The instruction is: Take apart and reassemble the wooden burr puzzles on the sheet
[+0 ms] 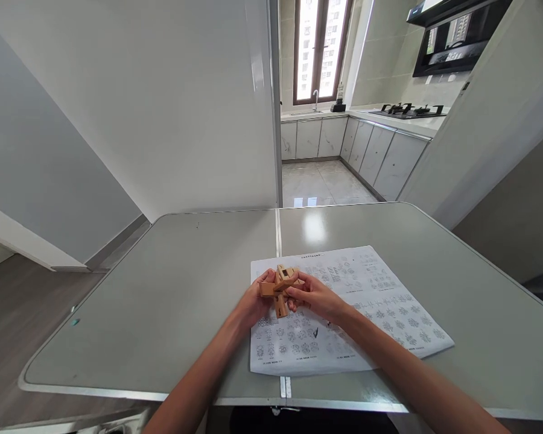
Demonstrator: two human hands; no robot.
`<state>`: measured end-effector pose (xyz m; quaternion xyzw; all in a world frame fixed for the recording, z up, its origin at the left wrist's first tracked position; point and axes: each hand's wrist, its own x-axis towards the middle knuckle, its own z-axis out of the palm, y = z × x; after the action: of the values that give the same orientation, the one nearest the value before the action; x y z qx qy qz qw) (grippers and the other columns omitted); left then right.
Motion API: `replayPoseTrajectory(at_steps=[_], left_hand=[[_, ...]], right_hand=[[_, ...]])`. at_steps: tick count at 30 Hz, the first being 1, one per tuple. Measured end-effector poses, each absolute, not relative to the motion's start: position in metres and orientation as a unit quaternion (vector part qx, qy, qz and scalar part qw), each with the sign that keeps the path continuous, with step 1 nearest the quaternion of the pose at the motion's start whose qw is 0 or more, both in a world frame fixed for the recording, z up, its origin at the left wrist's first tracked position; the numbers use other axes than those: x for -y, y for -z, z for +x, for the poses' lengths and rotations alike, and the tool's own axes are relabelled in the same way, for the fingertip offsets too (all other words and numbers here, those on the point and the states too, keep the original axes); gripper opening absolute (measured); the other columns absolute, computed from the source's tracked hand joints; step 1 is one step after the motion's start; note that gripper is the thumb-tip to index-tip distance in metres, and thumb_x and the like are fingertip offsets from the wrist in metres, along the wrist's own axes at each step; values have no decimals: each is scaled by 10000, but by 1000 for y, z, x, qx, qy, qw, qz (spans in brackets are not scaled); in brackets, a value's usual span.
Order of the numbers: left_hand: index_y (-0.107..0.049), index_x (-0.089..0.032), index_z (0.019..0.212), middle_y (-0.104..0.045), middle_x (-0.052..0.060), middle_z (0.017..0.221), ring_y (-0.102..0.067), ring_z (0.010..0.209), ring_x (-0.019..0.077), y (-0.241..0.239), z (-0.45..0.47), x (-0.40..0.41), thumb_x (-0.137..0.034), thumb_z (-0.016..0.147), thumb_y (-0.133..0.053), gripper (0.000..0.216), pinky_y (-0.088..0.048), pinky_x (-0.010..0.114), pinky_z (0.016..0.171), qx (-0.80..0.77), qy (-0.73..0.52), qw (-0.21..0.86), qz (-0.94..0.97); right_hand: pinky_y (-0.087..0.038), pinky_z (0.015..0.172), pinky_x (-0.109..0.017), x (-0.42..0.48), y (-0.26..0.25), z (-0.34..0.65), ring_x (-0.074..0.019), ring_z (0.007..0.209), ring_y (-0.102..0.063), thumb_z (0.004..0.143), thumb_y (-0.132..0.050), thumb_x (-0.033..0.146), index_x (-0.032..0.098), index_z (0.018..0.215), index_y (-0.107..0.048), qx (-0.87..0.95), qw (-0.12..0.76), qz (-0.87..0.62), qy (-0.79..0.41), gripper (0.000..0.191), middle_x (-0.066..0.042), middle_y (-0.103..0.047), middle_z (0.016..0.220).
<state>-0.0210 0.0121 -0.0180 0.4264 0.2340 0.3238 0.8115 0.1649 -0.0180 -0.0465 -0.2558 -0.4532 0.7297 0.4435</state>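
Observation:
Between my two hands, above the printed sheet, is a wooden interlocking puzzle (pixel 280 308) made of crossed notched bars. My left hand (pixel 256 299) grips it from the left, with fingers closed around its side. From the right, my right hand (pixel 314 295) pinches it between thumb and fingers. One bar points down toward me and another sticks out to the left. Parts of the bars are hidden behind my fingers. Under both hands lies a large paper sheet (pixel 389 307) printed with rows of small puzzle diagrams.
The grey folding table (pixel 199 265) has a metal rim and a centre seam. A small teal bit (pixel 75 322) lies near its left edge. Beyond the far edge, a doorway leads to a kitchen with white cabinets (pixel 308 138) and a gas hob (pixel 407 112).

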Motion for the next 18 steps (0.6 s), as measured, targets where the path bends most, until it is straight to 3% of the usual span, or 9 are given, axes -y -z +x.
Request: replayPoseTrajectory(at_steps=[8, 12, 18], left_hand=[[-582, -193, 895, -701, 57, 742, -683, 608, 215, 18, -31, -17, -594, 879, -689, 415, -546, 341, 606, -294, -305, 804, 416], [-615, -186, 916, -701, 64, 759, -665, 566, 201, 21, -32, -18, -634, 873, -670, 454, -515, 313, 545, -267, -272, 812, 443], [-670, -176, 871, -723, 91, 862, -682, 729, 215, 19, -29, -20, -683, 890, -622, 509, -515, 313, 660, -297, -282, 795, 447]], right_hand=[[-509, 616, -255, 22, 37, 164, -120, 633, -678, 889, -782, 427, 214, 941, -508, 470, 399, -243, -749, 351, -14, -734, 852], [-542, 647, -274, 23, 30, 165, -129, 646, -696, 894, -769, 442, 178, 1003, -574, 485, 356, -225, -767, 345, -42, -738, 876], [-505, 585, -229, 24, 28, 167, -104, 604, -655, 965, -688, 434, 167, 852, -592, 455, 330, -174, -808, 305, -35, -701, 793]])
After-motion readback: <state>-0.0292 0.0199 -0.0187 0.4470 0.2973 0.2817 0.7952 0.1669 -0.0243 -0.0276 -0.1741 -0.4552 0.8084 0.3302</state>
